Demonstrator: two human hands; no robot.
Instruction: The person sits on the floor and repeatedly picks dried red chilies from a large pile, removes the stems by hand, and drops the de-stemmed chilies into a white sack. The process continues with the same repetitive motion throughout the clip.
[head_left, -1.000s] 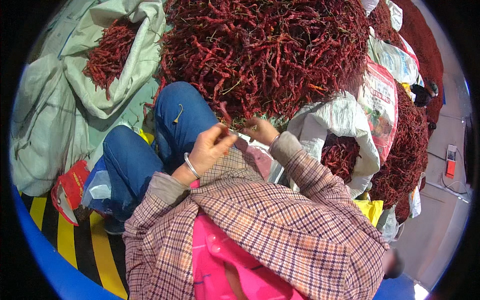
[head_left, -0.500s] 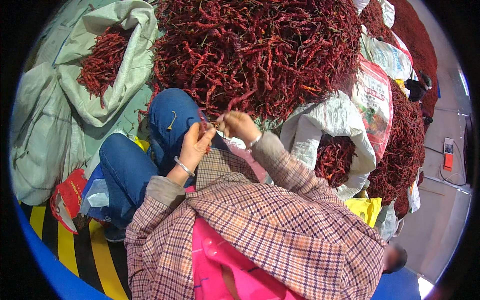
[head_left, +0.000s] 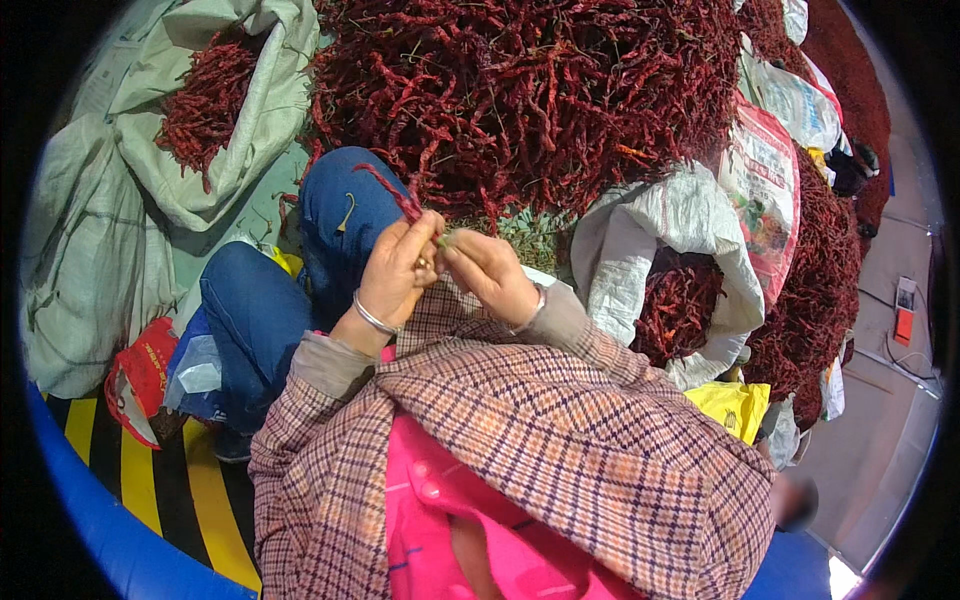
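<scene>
My left hand [head_left: 395, 272] is closed around dried red chilies [head_left: 385, 186], whose thin tips stick out past the fingers toward the upper left. Against it, my right hand [head_left: 492, 276] pinches at the greenish stem end [head_left: 443, 240]; the fingertips of both hands nearly touch. How many chilies lie in the left hand is hidden by the fingers. Just beyond the hands rises a big heap of dried red chilies [head_left: 520, 90]. A loose pale stem [head_left: 347, 212] lies on my blue-trousered knee [head_left: 335, 190].
To the left, an open whitish woven sack [head_left: 285, 110] holds chilies. Another open white sack [head_left: 690, 215] with chilies stands at my right. Beyond it are a printed red-and-white bag [head_left: 760, 185], a yellow bag [head_left: 735, 408] and more chili heaps [head_left: 800, 300]. A red bag [head_left: 135, 385] lies lower left.
My hands have come closer together. The right hand has moved down from the heap's edge to the left hand's fingertips, and the chili ends now point more to the upper left.
</scene>
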